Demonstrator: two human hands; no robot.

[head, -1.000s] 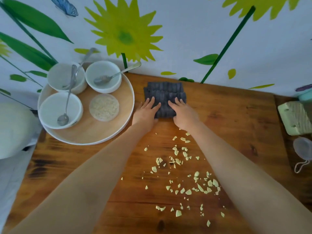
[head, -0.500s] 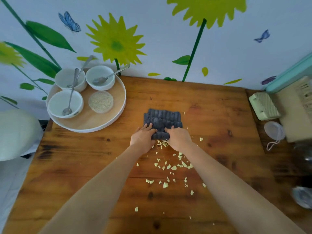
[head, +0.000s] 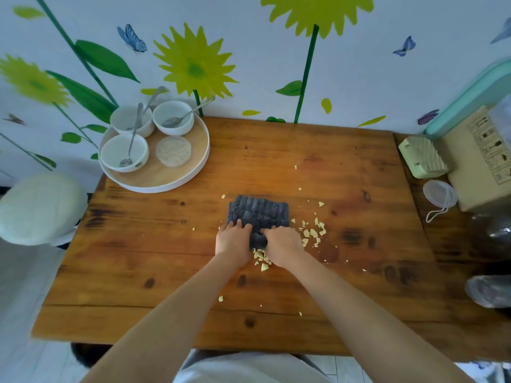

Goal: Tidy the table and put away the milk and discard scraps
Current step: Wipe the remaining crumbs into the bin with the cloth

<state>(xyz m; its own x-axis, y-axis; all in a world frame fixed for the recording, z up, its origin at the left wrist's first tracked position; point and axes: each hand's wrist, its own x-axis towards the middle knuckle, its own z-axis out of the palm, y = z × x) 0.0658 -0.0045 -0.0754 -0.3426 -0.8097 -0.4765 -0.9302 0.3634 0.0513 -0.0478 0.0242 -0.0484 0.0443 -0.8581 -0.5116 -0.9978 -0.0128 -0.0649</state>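
Pale scraps (head: 261, 258) heap between my wrists. My left hand (head: 231, 242) and right hand (head: 282, 244) sit side by side, fingers curled into the near edge of the dark ribbed cloth (head: 260, 210), pressing it down to rake crumbs toward me. More lie just right of my right hand. The round tray (head: 190, 178) waits far left.
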